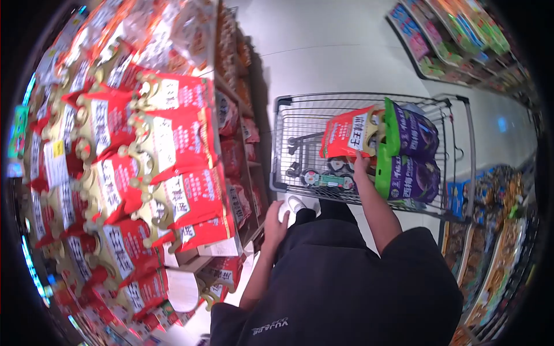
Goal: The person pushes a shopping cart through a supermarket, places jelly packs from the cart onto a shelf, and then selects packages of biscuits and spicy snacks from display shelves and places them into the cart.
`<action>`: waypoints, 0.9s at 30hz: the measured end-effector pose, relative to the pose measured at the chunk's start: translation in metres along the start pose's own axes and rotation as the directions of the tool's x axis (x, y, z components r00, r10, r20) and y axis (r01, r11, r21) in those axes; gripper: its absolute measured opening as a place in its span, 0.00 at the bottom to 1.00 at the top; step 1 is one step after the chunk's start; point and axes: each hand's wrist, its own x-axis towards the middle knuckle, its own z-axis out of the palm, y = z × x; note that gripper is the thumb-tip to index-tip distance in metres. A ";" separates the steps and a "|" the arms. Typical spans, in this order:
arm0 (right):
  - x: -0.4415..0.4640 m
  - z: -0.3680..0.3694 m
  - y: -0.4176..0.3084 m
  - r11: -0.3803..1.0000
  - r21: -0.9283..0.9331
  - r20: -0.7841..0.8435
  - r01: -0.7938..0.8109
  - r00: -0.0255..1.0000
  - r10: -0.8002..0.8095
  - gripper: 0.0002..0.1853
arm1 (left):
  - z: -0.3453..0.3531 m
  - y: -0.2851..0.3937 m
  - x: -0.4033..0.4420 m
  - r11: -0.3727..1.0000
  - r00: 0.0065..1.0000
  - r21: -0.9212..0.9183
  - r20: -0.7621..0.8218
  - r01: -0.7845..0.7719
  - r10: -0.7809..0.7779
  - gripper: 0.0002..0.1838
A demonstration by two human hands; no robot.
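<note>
My right hand (362, 164) reaches into the shopping cart, its fingers at the lower edge of a red and gold snack bag (348, 134) with a white label; the grip is partly hidden. That bag lies beside two purple and green snack bags (416, 135) near one end of the cart. Below it in the basket are some smaller packs (328, 180) with dark and green parts. My left hand (276, 224) hangs by my side near the shelf, fingers apart and holding nothing.
The wire shopping cart (363, 95) stands in front of me. At left, a tall display (180, 141) holds several rows of red snack bags. Stocked shelves (456, 34) stand at upper right, and packaged goods (499, 190) fill the lower right. Pale floor tiles (317, 46) run ahead.
</note>
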 end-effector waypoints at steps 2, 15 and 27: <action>0.026 0.017 0.021 0.967 0.101 0.132 0.234 0.960 -0.246 0.20 | 0.003 0.009 -0.006 0.998 0.998 -0.014 -0.018 0.067 -0.067 0.20; -0.193 -0.023 -0.263 0.944 0.326 0.920 -0.049 0.247 -0.305 0.16 | -0.087 0.055 0.004 0.872 0.954 -0.489 -0.267 -0.014 -0.135 0.42; -0.315 0.061 -0.243 0.958 0.223 0.945 0.182 -0.280 -0.167 0.30 | -0.188 0.019 -0.181 0.667 0.458 -0.730 -0.648 -0.148 -0.608 0.17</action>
